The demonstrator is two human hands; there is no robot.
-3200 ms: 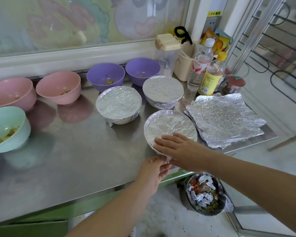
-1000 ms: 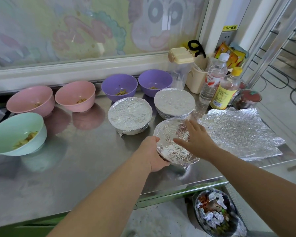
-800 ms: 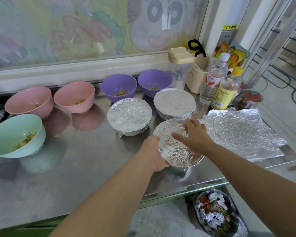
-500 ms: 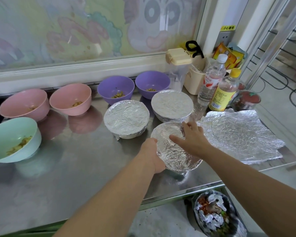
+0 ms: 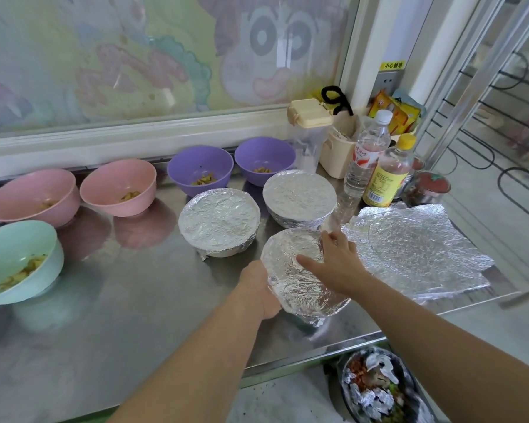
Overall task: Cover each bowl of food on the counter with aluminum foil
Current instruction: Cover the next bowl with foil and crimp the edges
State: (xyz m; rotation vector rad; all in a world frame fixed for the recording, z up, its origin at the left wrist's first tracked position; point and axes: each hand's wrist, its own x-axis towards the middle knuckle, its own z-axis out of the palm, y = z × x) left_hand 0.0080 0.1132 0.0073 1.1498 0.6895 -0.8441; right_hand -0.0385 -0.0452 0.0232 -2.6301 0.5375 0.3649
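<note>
A foil-wrapped bowl (image 5: 300,279) is tilted away from me near the steel counter's front edge. My left hand (image 5: 258,293) cups its left side, fingers hidden behind it. My right hand (image 5: 333,262) lies on the bowl's right rim, fingers spread over the foil. Two more foil-covered bowls (image 5: 219,225) (image 5: 300,196) stand behind it. Uncovered bowls with food: two purple (image 5: 199,169) (image 5: 264,160), two pink (image 5: 118,186) (image 5: 31,196), one mint green (image 5: 16,261). A stack of foil sheets (image 5: 416,251) lies to the right.
Two bottles (image 5: 368,157) (image 5: 388,172), a beige container (image 5: 338,145) and a jar (image 5: 428,187) crowd the back right corner. A waste bin with foil scraps (image 5: 376,389) sits on the floor below the counter edge (image 5: 318,352).
The near bowl has been tipped up and pushed slightly farther back. My left hand shifted from its front to its left side; my right hand moved from its front top to the right rim.
</note>
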